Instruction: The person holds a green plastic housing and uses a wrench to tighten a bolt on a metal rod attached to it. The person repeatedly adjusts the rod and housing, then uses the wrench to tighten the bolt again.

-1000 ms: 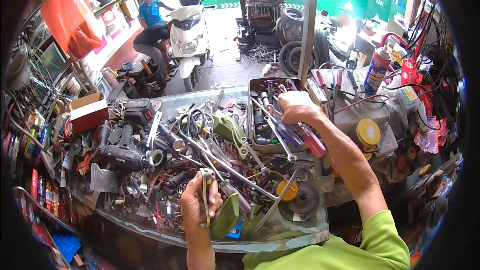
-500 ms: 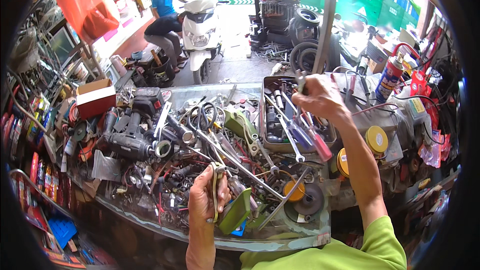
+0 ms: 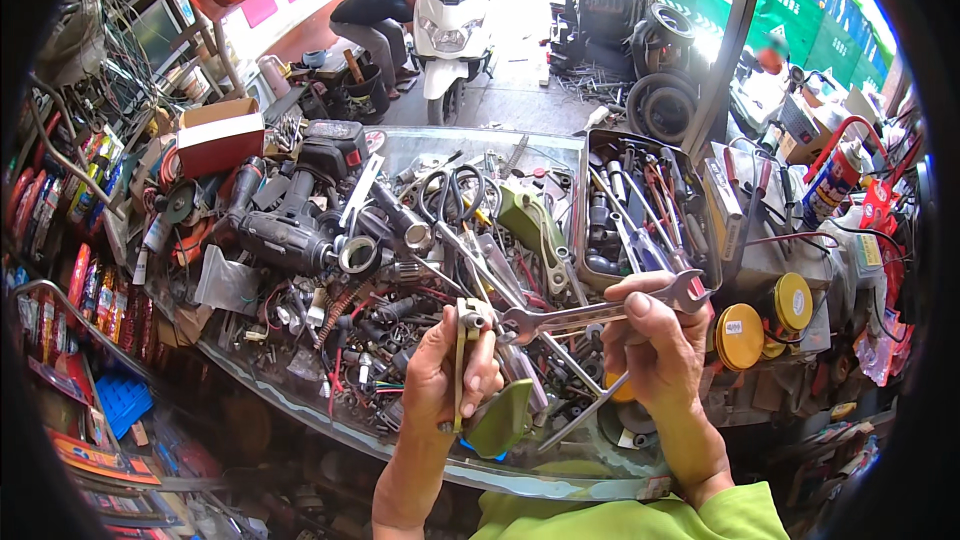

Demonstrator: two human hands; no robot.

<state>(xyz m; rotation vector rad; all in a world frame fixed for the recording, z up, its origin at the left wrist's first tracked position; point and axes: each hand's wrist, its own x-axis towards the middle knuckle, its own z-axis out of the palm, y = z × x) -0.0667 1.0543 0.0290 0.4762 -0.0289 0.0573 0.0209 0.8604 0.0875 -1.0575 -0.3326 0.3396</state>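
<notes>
My left hand (image 3: pixel 450 370) is closed around a flat metal bracket (image 3: pixel 461 365) held upright, with a bolt-like fitting (image 3: pixel 476 321) at its top. A green curved piece (image 3: pixel 502 420) hangs beside it; whether the two are joined is hidden. In my right hand (image 3: pixel 660 345), closed, lies an open-end wrench (image 3: pixel 575 319), about level. Its left jaw is right by the fitting; I cannot tell whether it touches. Behind, a similar green piece with a metal bracket (image 3: pixel 538 230) lies among the tools.
The glass-topped counter (image 3: pixel 400 455) is crowded with loose parts. A power drill (image 3: pixel 285 225) lies left, near a red box (image 3: pixel 220 135). A tool tin (image 3: pixel 585 210) and yellow-lidded tubs (image 3: pixel 741 336) stand right. Beyond are a white scooter (image 3: pixel 450 30) and a bent-over person (image 3: pixel 375 15).
My right hand has come down from over the tool tin with the wrench, to beside my left hand. The left still holds the bracket. The view has shifted.
</notes>
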